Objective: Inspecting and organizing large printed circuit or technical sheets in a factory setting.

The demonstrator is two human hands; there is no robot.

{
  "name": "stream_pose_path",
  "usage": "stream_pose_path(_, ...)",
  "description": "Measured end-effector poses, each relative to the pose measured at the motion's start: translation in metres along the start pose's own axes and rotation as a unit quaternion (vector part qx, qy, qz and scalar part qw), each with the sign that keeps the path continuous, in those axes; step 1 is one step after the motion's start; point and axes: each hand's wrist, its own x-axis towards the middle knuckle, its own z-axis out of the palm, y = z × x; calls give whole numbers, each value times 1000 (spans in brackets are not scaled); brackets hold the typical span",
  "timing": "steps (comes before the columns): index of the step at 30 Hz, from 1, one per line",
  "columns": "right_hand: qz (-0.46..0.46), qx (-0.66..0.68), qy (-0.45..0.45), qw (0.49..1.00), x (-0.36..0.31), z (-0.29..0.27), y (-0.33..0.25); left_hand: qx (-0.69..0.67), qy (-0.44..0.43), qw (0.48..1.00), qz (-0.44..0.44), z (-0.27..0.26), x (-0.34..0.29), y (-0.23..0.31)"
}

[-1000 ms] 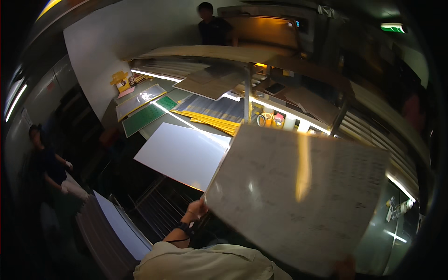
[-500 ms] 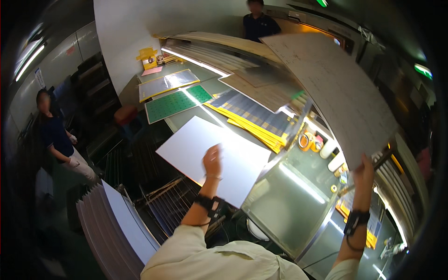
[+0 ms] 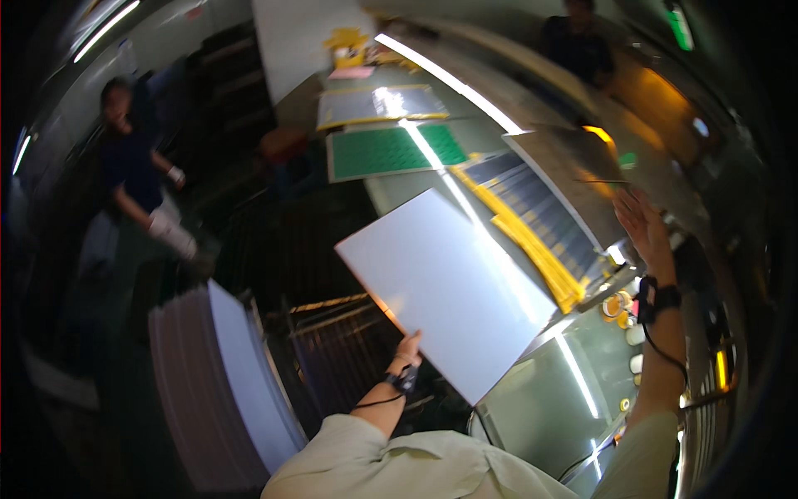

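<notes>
Far left: co-worker (image 3: 133, 170) in a dark top and white gloves stood well apart from the counter. Just right of that, lower down, a tall stack of sheets (image 3: 184, 391) stood on edge, with a pale sheet (image 3: 243, 370) as its right face. Red stool (image 3: 283, 143) sat further back in the gloom. Dark slatted rack (image 3: 337, 349) came next, below the counter's near side.

At the counter's far end: yellow box (image 3: 346, 48), pink paper (image 3: 351, 73), then clear yellow-edged sheet (image 3: 370, 106), with green panel (image 3: 391, 154) just beside it on the near side.

Left hand (image 3: 408, 348) was closed on the lower left edge of the white panel (image 3: 445, 287), thumb side up, other fingers hidden. Panel sat at mid-frame, partly over the counter (image 3: 536, 407) and partly past its near edge; couldn't tell if it touched the top.

Right of the panel: yellow-edged pile (image 3: 536, 237), with brown board (image 3: 559, 169) on the raised shelf above it. Second co-worker (image 3: 575, 41) stood behind, blurred. Orange tape rolls (image 3: 614, 307) sat under the shelf.

Right hand (image 3: 644, 224) was raised near the brown board, fingers extended and spread, nothing visible in it; couldn't tell if it touched anything.
</notes>
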Motion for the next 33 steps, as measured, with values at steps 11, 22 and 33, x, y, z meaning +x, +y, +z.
stream_pose_path(11,205,-286,-87,932,-176,-45,140,0,-9,980,200,84,-151,126)
stream_pose_path(22,193,-278,-106,935,-215,-46,207,82,205,830,512,57,-436,200)
stream_pose_path(33,163,-326,-232,902,-218,2,258,355,411,566,621,36,-569,262)
